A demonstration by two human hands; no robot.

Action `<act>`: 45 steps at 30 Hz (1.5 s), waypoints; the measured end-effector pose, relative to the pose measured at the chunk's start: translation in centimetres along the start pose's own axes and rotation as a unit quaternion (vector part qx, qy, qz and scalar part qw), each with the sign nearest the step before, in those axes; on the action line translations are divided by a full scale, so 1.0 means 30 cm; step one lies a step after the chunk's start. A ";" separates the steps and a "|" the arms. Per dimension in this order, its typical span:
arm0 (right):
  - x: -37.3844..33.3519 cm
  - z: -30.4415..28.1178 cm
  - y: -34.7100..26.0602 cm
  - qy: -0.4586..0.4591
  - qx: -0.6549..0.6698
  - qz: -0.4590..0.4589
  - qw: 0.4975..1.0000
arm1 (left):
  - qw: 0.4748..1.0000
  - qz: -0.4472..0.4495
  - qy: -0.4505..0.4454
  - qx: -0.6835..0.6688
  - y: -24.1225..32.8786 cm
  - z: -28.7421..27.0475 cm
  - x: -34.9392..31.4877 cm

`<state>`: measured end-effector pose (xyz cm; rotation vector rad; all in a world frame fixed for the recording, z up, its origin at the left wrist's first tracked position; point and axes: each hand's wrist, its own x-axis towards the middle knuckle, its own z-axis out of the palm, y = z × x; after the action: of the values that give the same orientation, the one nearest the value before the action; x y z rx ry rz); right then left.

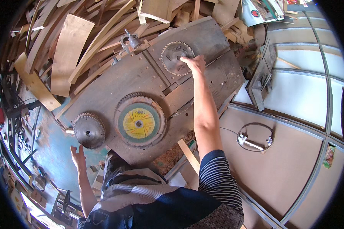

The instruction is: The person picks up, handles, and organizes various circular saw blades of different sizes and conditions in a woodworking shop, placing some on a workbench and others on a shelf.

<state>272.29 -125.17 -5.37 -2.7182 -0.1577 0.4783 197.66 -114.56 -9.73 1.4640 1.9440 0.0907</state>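
Grip the grey, round, toothed steel saw blade (171, 60) (upper centre of the frame) near its middle — likely stiff, weighty, sharp-rimmed — where the right hand (195, 64) touches, closure indeterminable; left hand (79, 157), lower left, fingers spread.

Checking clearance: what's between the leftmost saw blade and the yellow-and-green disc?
Head view: bare metal tabletop, then the toothed blade under the disc.

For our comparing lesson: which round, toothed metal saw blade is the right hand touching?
The grey blade furthest right; the right hand touches it, not the left blade stack or yellow-topped middle stack.
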 end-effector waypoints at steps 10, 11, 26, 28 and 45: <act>-0.010 0.048 0.029 0.044 -0.073 0.033 0.996 | 0.995 -0.064 -0.063 -0.047 -0.133 -0.006 -0.118; -0.015 0.049 0.036 0.033 -0.059 0.047 0.997 | 0.995 -0.064 -0.063 -0.049 -0.155 -0.001 -0.128; -0.181 0.061 0.187 -0.116 0.567 0.095 0.810 | 0.984 -0.106 -0.113 -0.084 -0.446 0.064 -0.199; -0.289 0.039 0.187 -0.144 0.618 0.061 0.771 | 0.979 -0.121 -0.122 -0.113 -0.430 0.081 -0.187; -1.323 0.234 0.504 -0.131 0.716 0.108 0.677 | 0.962 -0.059 -0.253 -0.084 -0.507 0.023 -0.016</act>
<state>233.36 -143.56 -5.06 -1.0825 0.3521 0.6497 185.64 -120.71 -16.75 1.1222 1.5549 -0.1556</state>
